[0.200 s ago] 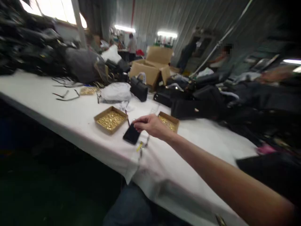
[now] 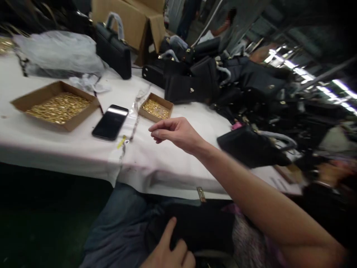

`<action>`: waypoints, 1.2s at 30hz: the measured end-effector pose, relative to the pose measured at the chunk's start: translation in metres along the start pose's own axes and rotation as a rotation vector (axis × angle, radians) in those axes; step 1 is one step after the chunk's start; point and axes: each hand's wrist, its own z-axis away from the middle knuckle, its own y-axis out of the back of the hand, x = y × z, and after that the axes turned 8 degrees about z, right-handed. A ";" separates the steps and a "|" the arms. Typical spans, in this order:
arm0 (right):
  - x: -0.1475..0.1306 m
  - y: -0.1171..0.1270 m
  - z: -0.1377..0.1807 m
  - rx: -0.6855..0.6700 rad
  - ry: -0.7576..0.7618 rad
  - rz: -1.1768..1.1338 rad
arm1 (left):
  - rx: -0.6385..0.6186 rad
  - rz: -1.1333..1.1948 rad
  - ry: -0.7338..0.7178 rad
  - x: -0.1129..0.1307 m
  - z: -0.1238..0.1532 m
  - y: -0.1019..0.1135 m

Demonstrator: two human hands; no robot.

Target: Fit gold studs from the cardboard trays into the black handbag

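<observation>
My right hand (image 2: 178, 134) hovers over the white-covered table, thumb and fingertips drawn together in a pinch. Whatever small piece may be between them cannot be made out. Just beyond it is a small cardboard tray (image 2: 169, 114) of gold-coloured metal parts. A dark phone (image 2: 110, 123) lies flat to its left, beside a larger cardboard tray (image 2: 83, 119) filled with gold parts. Low in view, my left hand (image 2: 170, 249) grips a black handbag (image 2: 200, 227) on my lap, one finger stretched along it and the others curled. Part of that hand is cut off.
Black handbags (image 2: 184, 87) are piled along the back and right. Another handbag (image 2: 248, 145) leans near the right front. A plastic-wrapped bundle (image 2: 61, 52) and a cardboard box (image 2: 122, 18) stand behind. A gold metal piece (image 2: 200, 194) sits at the table edge. Another person (image 2: 329, 175) is at right.
The view has swung down and to the right. My right hand has drawn back from above the phone, rightward. My left hand and the handbag on my lap have come into view.
</observation>
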 end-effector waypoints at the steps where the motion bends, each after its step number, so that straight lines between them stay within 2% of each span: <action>1: 0.009 0.015 0.016 0.063 -0.023 0.004 | 0.047 0.012 0.018 -0.001 -0.002 -0.011; 4: 0.039 0.056 0.056 0.261 -0.086 0.045 | 0.158 0.010 0.038 -0.006 -0.006 -0.028; 6: 0.061 0.076 0.076 0.355 -0.116 0.147 | 0.163 0.001 0.016 -0.009 -0.008 -0.030; 8: 0.082 0.086 0.091 0.420 -0.129 0.353 | 0.138 -0.002 -0.004 -0.010 -0.010 -0.029; 12: 0.112 0.088 0.106 0.464 -0.035 0.735 | 0.124 -0.008 -0.017 -0.012 -0.013 -0.031; 16: 0.129 0.087 0.109 0.481 0.029 0.911 | 0.140 0.003 0.008 -0.010 -0.010 -0.039; 24: 0.144 0.094 0.118 0.415 0.184 1.018 | 0.114 0.098 0.035 -0.018 -0.007 -0.038; 31: 0.150 0.093 0.128 0.502 0.244 0.974 | 0.114 0.095 0.059 -0.022 -0.011 -0.036; 36: 0.150 0.095 0.129 0.448 0.283 1.081 | 0.137 0.081 0.067 -0.022 -0.012 -0.035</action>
